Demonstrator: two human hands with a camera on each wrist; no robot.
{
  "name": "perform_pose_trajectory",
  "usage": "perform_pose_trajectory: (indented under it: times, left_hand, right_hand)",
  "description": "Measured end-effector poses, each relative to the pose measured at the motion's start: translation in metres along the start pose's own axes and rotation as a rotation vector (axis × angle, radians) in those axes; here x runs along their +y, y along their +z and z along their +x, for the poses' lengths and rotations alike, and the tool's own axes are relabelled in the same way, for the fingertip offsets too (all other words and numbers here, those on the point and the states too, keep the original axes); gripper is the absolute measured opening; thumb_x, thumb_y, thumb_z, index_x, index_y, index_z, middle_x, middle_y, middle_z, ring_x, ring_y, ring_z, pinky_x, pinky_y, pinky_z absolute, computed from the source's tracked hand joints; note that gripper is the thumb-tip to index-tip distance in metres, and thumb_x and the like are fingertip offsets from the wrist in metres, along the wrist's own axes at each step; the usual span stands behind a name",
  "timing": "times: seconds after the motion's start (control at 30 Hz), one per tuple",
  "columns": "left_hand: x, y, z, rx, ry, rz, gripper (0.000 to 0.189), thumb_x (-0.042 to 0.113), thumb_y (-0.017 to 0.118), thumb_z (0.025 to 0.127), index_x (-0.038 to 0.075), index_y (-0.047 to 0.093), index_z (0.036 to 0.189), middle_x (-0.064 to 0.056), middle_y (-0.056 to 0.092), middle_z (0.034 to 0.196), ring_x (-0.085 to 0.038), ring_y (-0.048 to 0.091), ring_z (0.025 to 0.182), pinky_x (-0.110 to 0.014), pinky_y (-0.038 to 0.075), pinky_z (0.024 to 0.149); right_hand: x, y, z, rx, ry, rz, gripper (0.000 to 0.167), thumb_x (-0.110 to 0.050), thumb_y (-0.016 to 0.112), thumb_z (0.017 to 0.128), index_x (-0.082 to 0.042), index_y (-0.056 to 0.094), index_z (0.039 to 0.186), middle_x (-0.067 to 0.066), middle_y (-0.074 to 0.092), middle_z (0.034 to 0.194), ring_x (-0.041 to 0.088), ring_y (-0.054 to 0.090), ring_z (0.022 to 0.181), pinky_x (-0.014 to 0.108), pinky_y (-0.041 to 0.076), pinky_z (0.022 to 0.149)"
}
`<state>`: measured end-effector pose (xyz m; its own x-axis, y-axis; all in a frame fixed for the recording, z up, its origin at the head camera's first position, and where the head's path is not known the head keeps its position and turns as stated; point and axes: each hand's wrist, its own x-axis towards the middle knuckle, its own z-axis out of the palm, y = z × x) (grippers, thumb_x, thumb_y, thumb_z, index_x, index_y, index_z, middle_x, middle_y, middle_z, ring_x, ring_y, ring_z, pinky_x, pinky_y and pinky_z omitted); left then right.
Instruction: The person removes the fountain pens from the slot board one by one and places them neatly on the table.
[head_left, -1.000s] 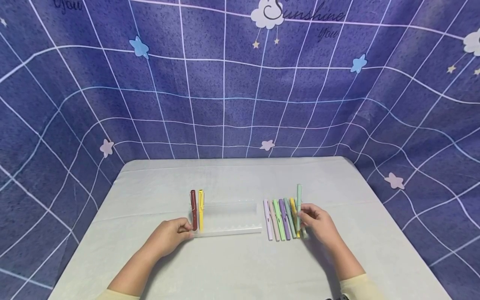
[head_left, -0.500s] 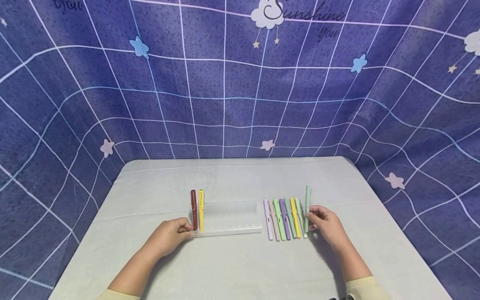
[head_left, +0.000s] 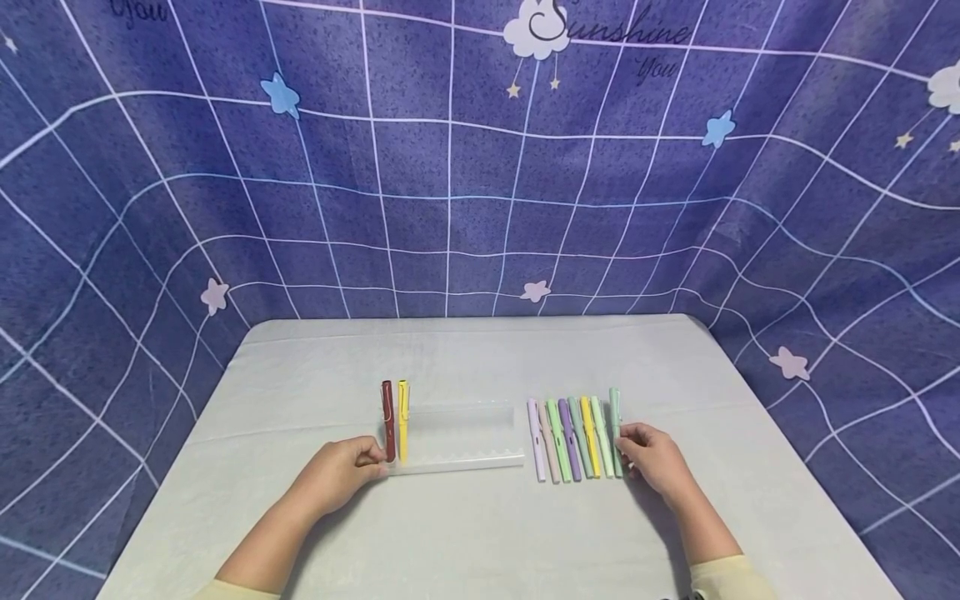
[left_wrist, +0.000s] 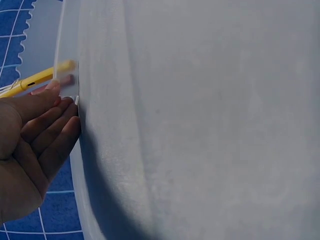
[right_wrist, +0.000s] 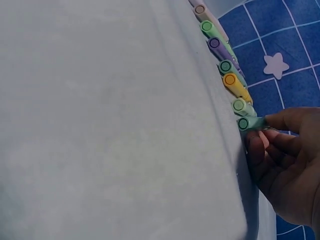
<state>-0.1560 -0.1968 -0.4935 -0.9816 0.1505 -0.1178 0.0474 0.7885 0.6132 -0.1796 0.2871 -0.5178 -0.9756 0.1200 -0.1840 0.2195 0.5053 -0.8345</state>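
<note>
Right hand (head_left: 652, 457): thumb and fingertips pinching sage-green pen (head_left: 615, 407), right end of row; can't tell if pen lies fully flat.
Left hand (head_left: 341, 473): pinching left end of clear rack (head_left: 468, 461).
Filled slots: two, both at rack's left end, dark red pen (head_left: 387, 421) and yellow pen (head_left: 402, 425) beside it.
Unfilled: rest of rack, scalloped notches bare.
Pens outside rack: eight counting the pinched one, on tabletop (head_left: 450, 533) right of rack.
Progress: looks early if rack is to be filled; most pens left.
Row, left to right: lavender pen (head_left: 536, 442), pinkish pen (head_left: 549, 446), bright green pen (head_left: 558, 442), purple pen (head_left: 569, 442), teal pen (head_left: 581, 442), second yellow pen (head_left: 591, 442), pale green pen (head_left: 602, 442), then sage-green.
Pen looks: slim, capped, solid colours; near-parallel, close-set.
</note>
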Motion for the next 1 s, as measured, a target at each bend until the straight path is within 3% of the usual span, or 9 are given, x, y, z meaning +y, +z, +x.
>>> perform_pose_trajectory:
  times: [0.33, 1.0]
  left_hand:
    - [-0.0008, 0.0004, -0.0004, 0.008, 0.006, -0.007, 0.008, 0.024, 0.075, 0.086, 0.024, 0.067, 0.087, 0.015, 0.073, 0.084, -0.002, 0.063, 0.078, -0.039, 0.051, 0.082]
    - [-0.0017, 0.0001, 0.0004, 0.007, 0.012, -0.014, 0.008, 0.023, 0.075, 0.086, 0.024, 0.067, 0.088, 0.015, 0.073, 0.084, -0.002, 0.063, 0.079, -0.038, 0.052, 0.082]
  right_hand:
    - [0.0012, 0.0038, 0.0018, 0.014, 0.011, -0.113, 0.033, -0.017, 0.06, 0.095, 0.004, 0.063, 0.12, 0.013, 0.07, 0.099, 0.016, 0.062, 0.069, 0.03, 0.054, 0.059]
    - [0.0042, 0.0061, 0.0023, 0.024, 0.012, -0.112, 0.03, -0.016, 0.062, 0.095, 0.003, 0.062, 0.117, 0.012, 0.069, 0.094, 0.016, 0.06, 0.069, 0.029, 0.054, 0.058]
